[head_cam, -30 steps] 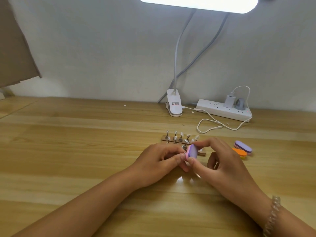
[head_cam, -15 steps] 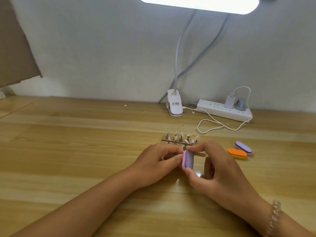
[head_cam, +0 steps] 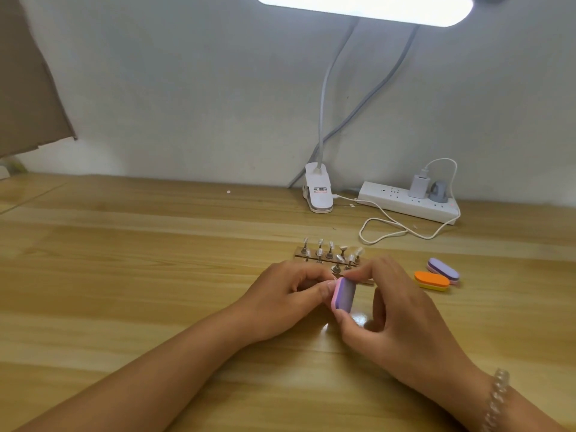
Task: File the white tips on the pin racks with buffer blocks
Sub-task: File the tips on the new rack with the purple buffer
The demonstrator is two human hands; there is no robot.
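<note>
Far on the tabletop [head_cam: 124,275], against the wall [head_cam: 187,88], a white lamp clip [head_cam: 318,191] is standing beside a power strip [head_cam: 405,204] that is carrying a charger [head_cam: 419,183], and a white cable [head_cam: 383,232] is looping toward the near side, ending short of the work. The lamp head [head_cam: 364,7] is glowing along the top edge, and a sheet of cardboard [head_cam: 28,88] is leaning in at the far left. To the right of the hands an orange block [head_cam: 431,279] and a purple block [head_cam: 443,269] are lying side by side, touching, near the right hand but apart from it. The pin rack [head_cam: 330,255] is sitting just beyond the hands with its pins upright. A second strip is showing partly behind the right hand. One loose pin [head_cam: 336,269] is standing between the rack and the fingers. The left side of the tabletop is lying open and its near edge is out of view. The right hand [head_cam: 402,319], a bracelet [head_cam: 495,397] on its wrist, is gripping the buffer block [head_cam: 343,294] on edge by its two ends, forefinger on the far end and thumb on the near end, the other fingers curling loosely behind. The left hand [head_cam: 290,294] is curling its fingers, thumb and forefinger pinching a white tip [head_cam: 334,278] that is mostly hidden, pressing it against the block's pink left face.
</note>
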